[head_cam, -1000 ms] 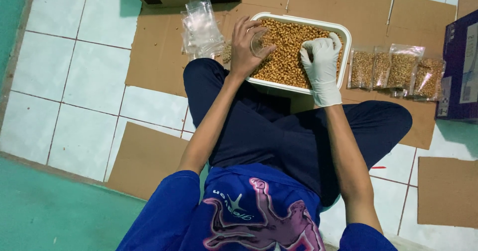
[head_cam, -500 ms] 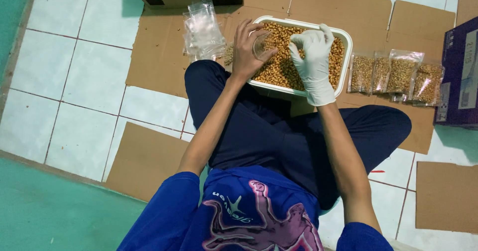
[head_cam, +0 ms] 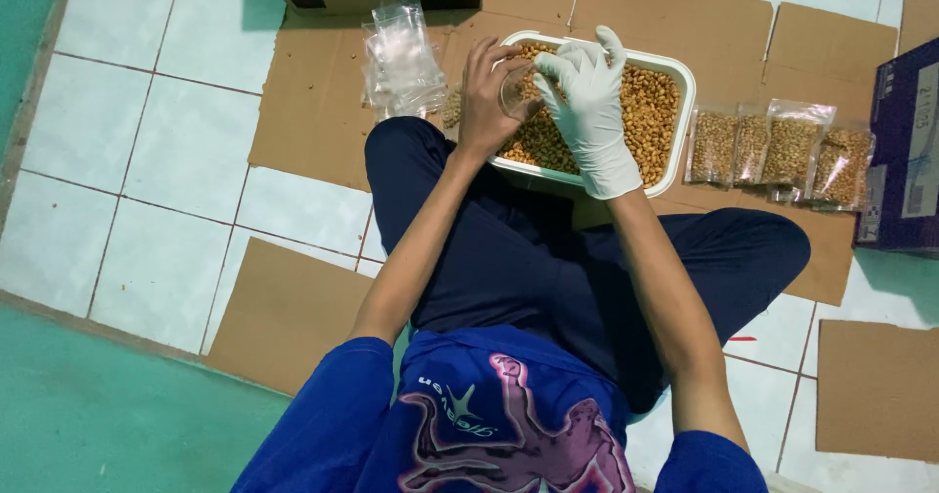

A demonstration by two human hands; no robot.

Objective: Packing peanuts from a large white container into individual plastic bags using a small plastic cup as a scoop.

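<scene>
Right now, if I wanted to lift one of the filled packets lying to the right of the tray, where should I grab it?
Take the nearest filled packet by its flat clear top edge, the far end, coming from above. The nuts sit in its lower part, so the top strip looks thin enough to pinch. Neighbouring packets overlap its right side, so avoid the sides.
</scene>
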